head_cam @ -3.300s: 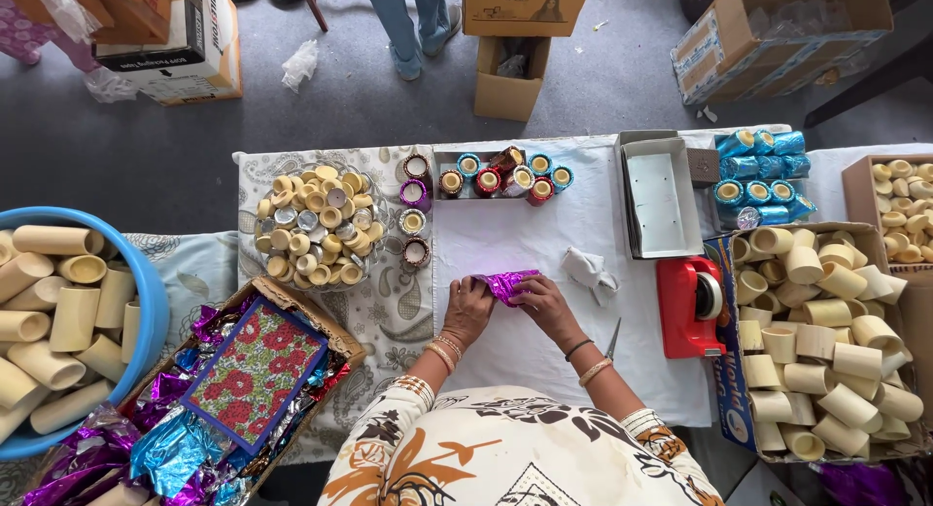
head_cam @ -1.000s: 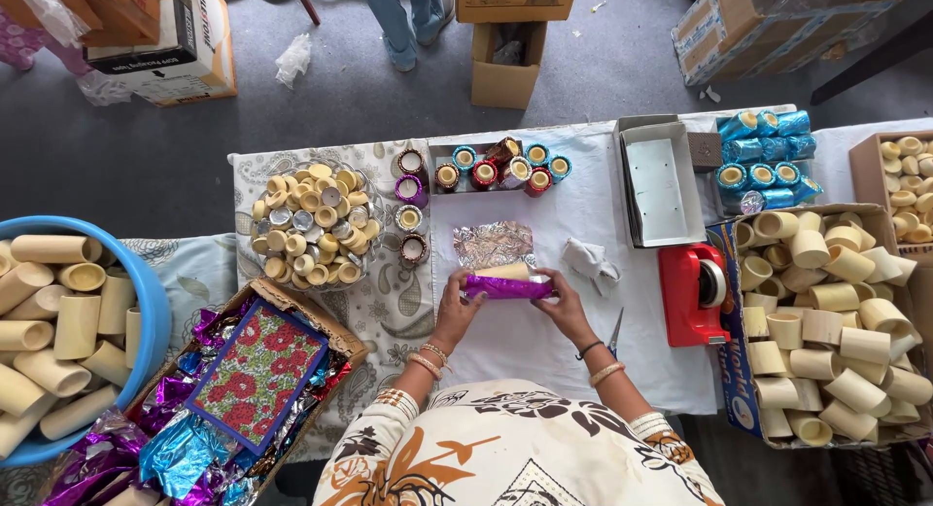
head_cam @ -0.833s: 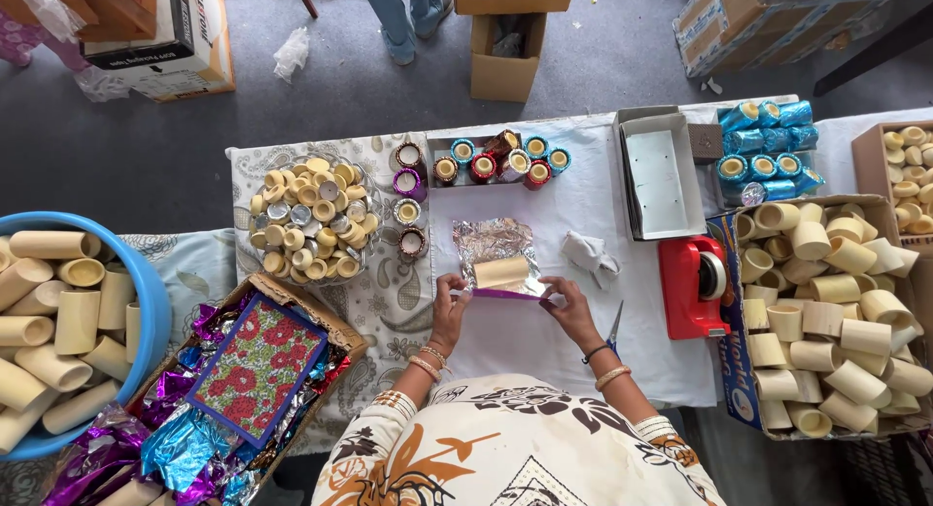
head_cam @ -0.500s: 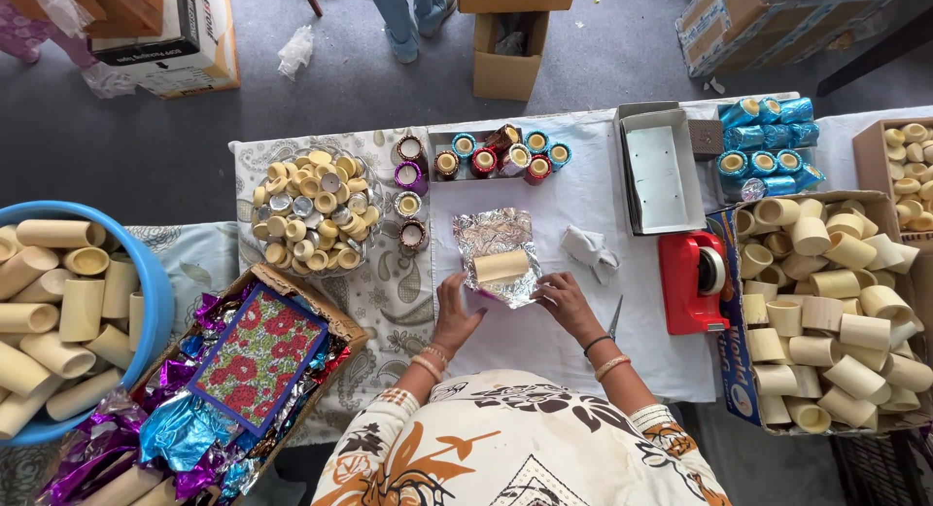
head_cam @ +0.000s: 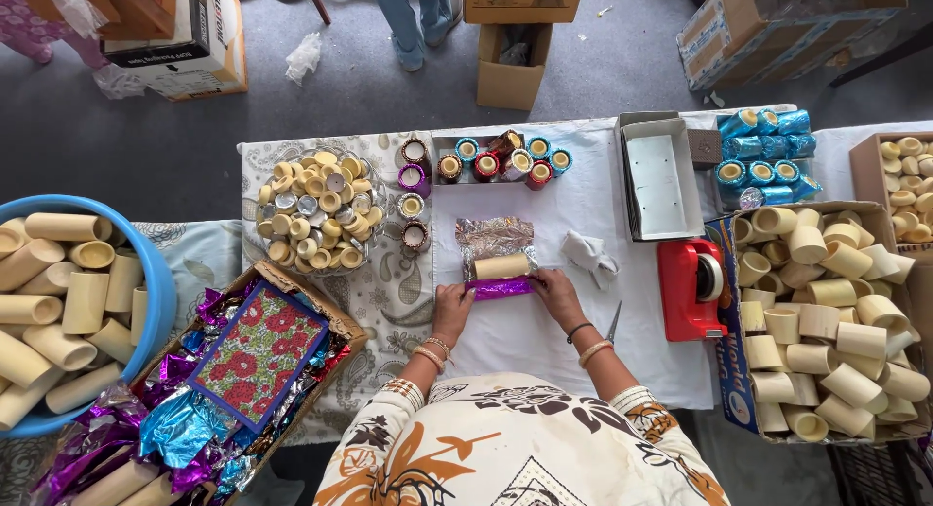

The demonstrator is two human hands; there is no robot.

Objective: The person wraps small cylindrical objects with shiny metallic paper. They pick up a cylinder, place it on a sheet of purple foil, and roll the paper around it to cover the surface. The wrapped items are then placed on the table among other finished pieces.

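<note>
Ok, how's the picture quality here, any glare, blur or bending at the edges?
Head view: even, soft light, sharp focus on the left hand, right hand and cream tube; small glints on the foil sheet; wide-angle bending at the blue tub.

A red tape holder (head_cam: pixel 690 288) sat beside a box of cream tubes (head_cam: pixel 826 321), a blue tub (head_cam: pixel 155 302) held more tubes, a grey tray (head_cam: pixel 661 175) lay open, small round cups (head_cam: pixel 311 214) were piled together.
</note>
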